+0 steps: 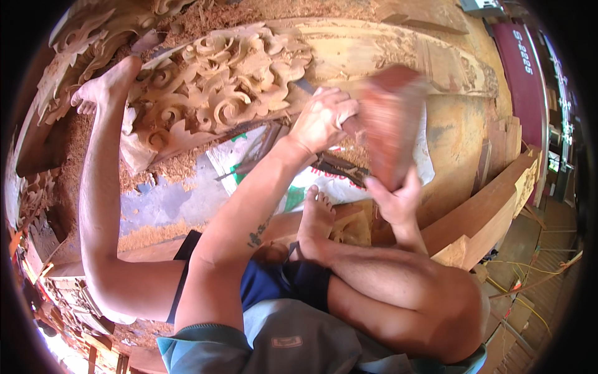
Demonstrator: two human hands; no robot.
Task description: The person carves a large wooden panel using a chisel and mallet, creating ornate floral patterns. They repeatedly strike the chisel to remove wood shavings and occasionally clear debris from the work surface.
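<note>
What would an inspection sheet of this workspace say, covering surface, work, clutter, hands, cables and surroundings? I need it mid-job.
Surface: tan work surface, stained in places.
Job's things: wooden panel with deep scrollwork at left, flatter toward the right; reddish-brown mallet, motion-blurred; chisel, its grey blade at the carving's edge.
Clutter: wood shavings beyond and beside the panel; dark tools on a white printed sack.
Left hand: closed round the chisel.
Right hand: grips the mallet's near end; contact with the chisel can't be judged through the blur.
Cables: yellow cord at lower right.
Surroundings: long timber and maroon panel at right.
</note>
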